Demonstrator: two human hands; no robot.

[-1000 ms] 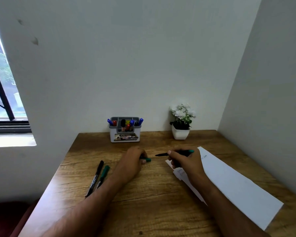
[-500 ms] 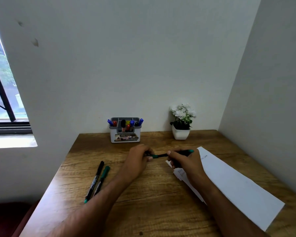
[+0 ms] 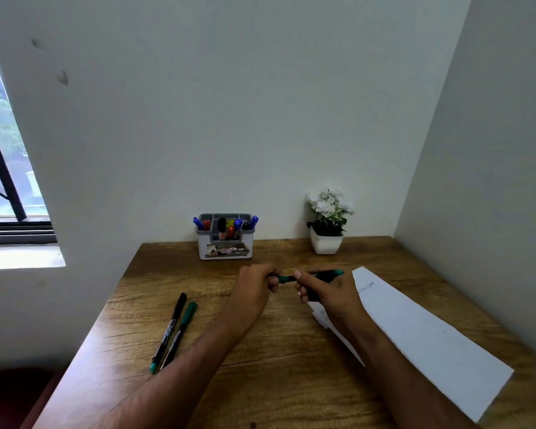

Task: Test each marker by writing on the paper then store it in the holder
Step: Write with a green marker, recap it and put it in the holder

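Since a second ago the left hand [image 3: 254, 286] has moved right with the green cap [image 3: 286, 278], which now meets the tip end of the green marker [image 3: 324, 274]; before, a clear gap lay between them. Its curled fingers grip the cap. The right hand [image 3: 328, 292] grips the marker's black barrel, level above the wooden desk [image 3: 291, 382], at the far left corner of the white paper [image 3: 421, 339]. Faint writing shows on the paper near that corner. Two more markers, one black [image 3: 169, 329] and one green-capped [image 3: 180, 331], lie side by side on the left of the desk. At the far edge stands the holder [image 3: 225, 243] with several markers in it, and right of it a potted plant [image 3: 327, 224].
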